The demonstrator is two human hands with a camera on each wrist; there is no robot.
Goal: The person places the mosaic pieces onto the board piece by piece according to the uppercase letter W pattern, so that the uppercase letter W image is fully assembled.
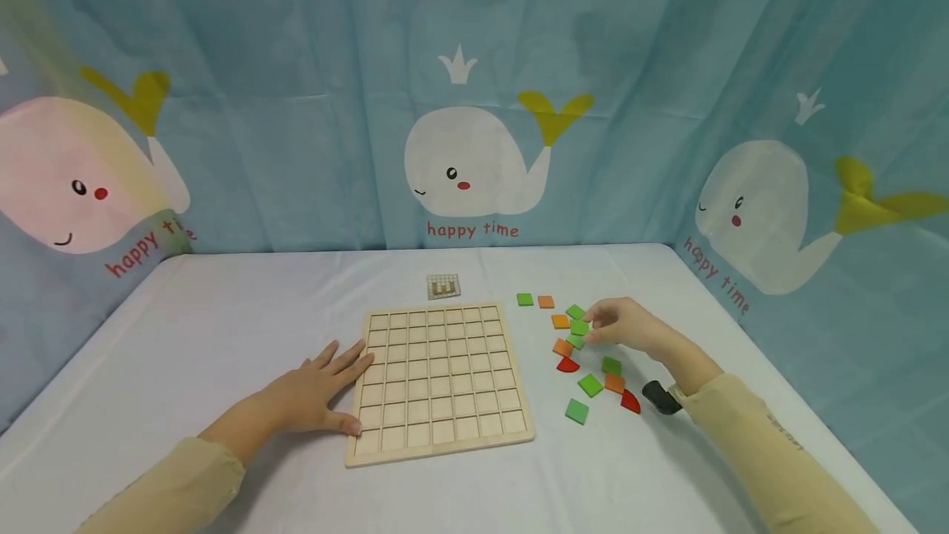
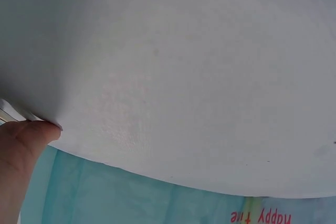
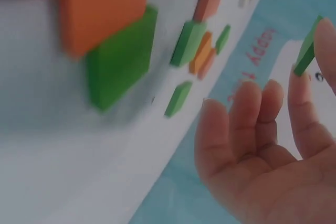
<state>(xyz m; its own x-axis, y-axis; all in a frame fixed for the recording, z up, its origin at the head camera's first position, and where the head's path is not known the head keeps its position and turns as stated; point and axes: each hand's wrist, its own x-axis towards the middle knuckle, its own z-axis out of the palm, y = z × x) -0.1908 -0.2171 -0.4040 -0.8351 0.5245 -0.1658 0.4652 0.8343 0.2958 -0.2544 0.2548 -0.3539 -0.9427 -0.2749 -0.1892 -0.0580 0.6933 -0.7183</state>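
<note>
A square wooden grid board [image 1: 430, 448] lies on the table, its cells bare. My left hand [image 1: 315, 392] rests at its left edge with fingers spread, fingertips and thumb touching the rim. In the left wrist view only the thumb [image 2: 23, 142] shows, at the lower left. Right of the board, my right hand [image 1: 623, 326] hovers over loose tiles. The right wrist view shows this hand [image 3: 262, 166] pinching a green square tile [image 3: 308, 50] between thumb and index finger, its other fingers loosely bent. Nearby lie an orange tile [image 1: 560, 321] and a red quarter-round piece [image 1: 567, 365].
Several more green and orange squares, such as a green tile [image 1: 577, 411], and another red piece [image 1: 630, 401] lie on the white table [image 1: 282, 303]. A small patterned card [image 1: 443, 286] lies behind the board. A black object [image 1: 661, 397] is by the right wrist. Whale-printed curtains [image 1: 296, 147] surround the table.
</note>
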